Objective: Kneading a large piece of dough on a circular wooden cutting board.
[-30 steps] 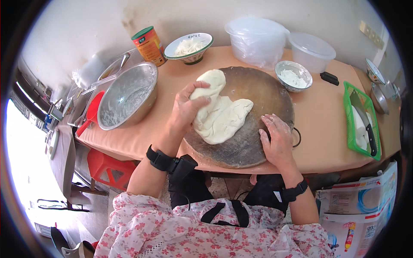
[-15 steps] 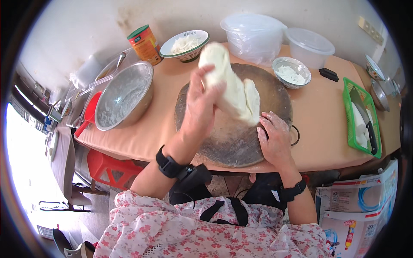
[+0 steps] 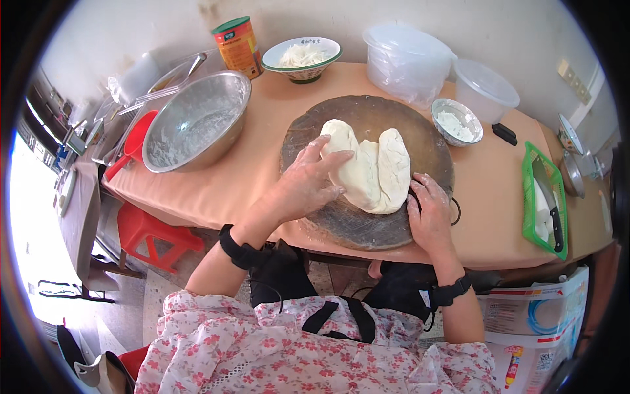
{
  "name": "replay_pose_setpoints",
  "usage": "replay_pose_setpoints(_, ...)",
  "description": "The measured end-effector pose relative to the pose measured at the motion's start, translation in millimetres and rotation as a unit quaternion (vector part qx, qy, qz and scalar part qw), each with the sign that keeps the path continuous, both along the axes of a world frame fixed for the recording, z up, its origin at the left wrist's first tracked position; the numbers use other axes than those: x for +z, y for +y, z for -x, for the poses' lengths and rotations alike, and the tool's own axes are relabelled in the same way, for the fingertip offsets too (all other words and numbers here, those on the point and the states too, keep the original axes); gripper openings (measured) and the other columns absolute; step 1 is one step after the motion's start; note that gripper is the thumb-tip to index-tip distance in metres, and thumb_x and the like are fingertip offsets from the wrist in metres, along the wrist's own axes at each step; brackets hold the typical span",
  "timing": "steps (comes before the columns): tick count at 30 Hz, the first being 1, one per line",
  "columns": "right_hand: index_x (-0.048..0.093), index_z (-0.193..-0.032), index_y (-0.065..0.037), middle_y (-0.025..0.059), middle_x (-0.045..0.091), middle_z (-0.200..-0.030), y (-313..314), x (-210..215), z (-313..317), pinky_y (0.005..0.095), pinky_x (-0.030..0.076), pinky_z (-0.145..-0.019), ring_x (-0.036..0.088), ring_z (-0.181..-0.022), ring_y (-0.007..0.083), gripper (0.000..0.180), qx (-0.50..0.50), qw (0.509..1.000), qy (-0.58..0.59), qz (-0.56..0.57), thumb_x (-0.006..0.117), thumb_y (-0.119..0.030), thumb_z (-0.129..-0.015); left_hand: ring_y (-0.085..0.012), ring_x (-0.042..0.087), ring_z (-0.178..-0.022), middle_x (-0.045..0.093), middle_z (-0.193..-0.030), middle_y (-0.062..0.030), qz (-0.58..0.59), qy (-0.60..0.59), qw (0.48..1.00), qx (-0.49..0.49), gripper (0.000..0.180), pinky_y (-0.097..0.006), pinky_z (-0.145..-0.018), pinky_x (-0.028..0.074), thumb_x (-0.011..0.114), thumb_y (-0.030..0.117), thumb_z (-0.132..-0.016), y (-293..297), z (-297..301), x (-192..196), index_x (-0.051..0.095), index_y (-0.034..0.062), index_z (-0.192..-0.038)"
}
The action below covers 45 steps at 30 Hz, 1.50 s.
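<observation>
The left hand [image 3: 307,180] lay spread, fingers loosely extended, pressing the left side of the folded dough [image 3: 371,165], while the right hand [image 3: 430,211] rested flat and unclenched on the round wooden board [image 3: 354,223] at the dough's lower right edge. One dough lump sat mid-board on the orange-covered desk [image 3: 249,177] against a pale wall. Left of the board stood one steel mixing bowl [image 3: 197,121]; behind it, one tin can [image 3: 236,43] and two small bowls [image 3: 302,58].

Bright daylight glares in at left; sharp centre, edges bend and darken.

Dough [image 3: 374,167] on round board [image 3: 357,226]; steel bowl [image 3: 197,121] left; small bowl [image 3: 457,122] behind-right; basket [image 3: 543,197] far right.
</observation>
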State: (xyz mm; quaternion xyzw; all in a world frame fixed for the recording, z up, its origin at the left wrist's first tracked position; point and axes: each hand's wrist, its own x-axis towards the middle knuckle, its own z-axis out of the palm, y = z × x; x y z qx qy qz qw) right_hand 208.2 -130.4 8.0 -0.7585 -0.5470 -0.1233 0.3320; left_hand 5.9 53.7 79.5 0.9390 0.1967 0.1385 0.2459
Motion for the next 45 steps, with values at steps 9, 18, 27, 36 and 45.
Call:
replay_pose_setpoints(9, 0.062, -0.112, 0.001, 0.0169, 0.059, -0.124, -1.1, 2.9, -1.9, 0.047, 0.04, -0.1, 0.053, -0.118, 0.0374, 0.029, 0.002, 1.0, 0.016, 0.018, 0.058, -0.009, -0.084, -0.0408, 0.03, -0.139, 0.031, -0.152, -0.0178, -0.065, -0.014, 0.997, -0.038, 0.071, -0.048, -0.11, 0.036, 0.075, 0.011, -0.073, 14.6, -1.6, -6.9, 0.05, 0.0264, -0.138)
replay_pose_setpoints(18, 0.064, -0.109, 0.003, 0.0192, 0.061, -0.121, 0.4, 5.5, -2.4, 0.044, 0.041, -0.101, 0.054, -0.116, 0.0386, 0.026, 0.004, 0.999, 0.041, 0.023, 0.056, -0.013, -0.09, -0.0352, 0.042, -0.132, 0.053, -0.133, -0.0095, -0.172, -0.088, 0.976, -0.101, 0.059, -0.053, -0.1, 0.042, 0.071, 0.004, -0.068, 30.0, -25.6, -25.9, 0.059, 0.0179, -0.124)
replay_pose_setpoints(27, 0.059, -0.119, 0.005, 0.0195, 0.066, -0.109, 26.2, 33.4, -15.6, 0.0364, 0.046, -0.092, 0.063, -0.103, 0.0295, 0.041, 0.042, 0.952, 0.292, 0.083, 0.065, -0.024, -0.09, -0.0329, 0.047, -0.124, 0.054, -0.106, -0.0112, -0.258, -0.182, 0.945, -0.087, 0.059, -0.055, -0.106, 0.032, 0.082, 0.036, -0.061, -16.2, -16.6, -39.1, 0.061, 0.0155, -0.113)
replay_pose_setpoints(36, 0.057, -0.125, 0.004, 0.0155, 0.067, -0.105, 47.2, 62.0, -4.6, 0.0329, 0.048, -0.088, 0.063, -0.096, 0.018, 0.043, 0.095, 0.925, 0.359, 0.082, 0.068, -0.012, -0.087, -0.0345, 0.045, -0.125, 0.045, -0.137, -0.0148, -0.156, -0.207, 0.961, -0.092, 0.059, -0.055, -0.106, 0.033, 0.075, 0.029, -0.071, -52.8, 7.1, -53.5, 0.057, 0.0109, -0.124)
replay_pose_setpoints(45, 0.067, -0.119, -0.014, 0.0112, 0.059, -0.103, 31.1, 99.6, 39.0, 0.0408, 0.051, -0.081, 0.06, -0.094, 0.0322, 0.034, 0.216, 0.958, 0.041, 0.184, 0.062, -0.008, -0.086, -0.0283, 0.049, -0.124, 0.052, -0.131, -0.0093, -0.179, -0.192, 0.958, -0.114, 0.071, -0.054, -0.105, 0.031, 0.076, 0.023, -0.063, -52.8, 12.7, -59.0, 0.057, 0.015, -0.131)
